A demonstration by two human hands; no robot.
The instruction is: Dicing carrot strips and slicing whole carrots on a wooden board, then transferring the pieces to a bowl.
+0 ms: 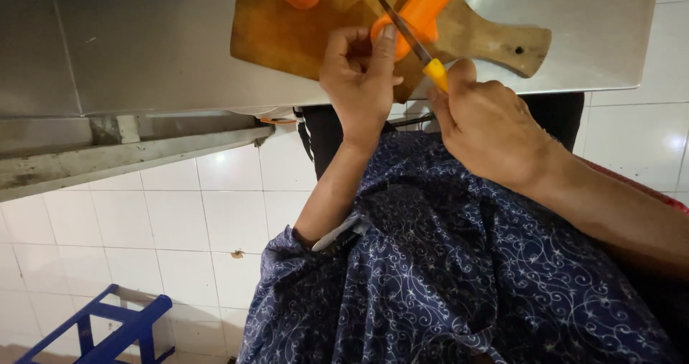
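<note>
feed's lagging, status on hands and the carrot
Left hand pinning carrot on cutting board. Right hand gripping knife, blade on carrot. Nothing in the way.

The person wears a loose dark navy garment [459, 278] covered all over with a fine white pattern of curling scrolls and small star-like dots. The cloth falls in soft folds over the body and fills most of the lower half of the view. Its sleeve on the left arm is short and wide and ends near the elbow, where a pale lining or hem edge [341, 232] shows at the opening. Both forearms are bare below the sleeves. The left hand [359, 73] and the right hand [491, 131] are bare too, with no gloves, rings or watch to be seen. A narrow strip of red cloth [639, 186] shows at the right arm's outer edge.
</note>
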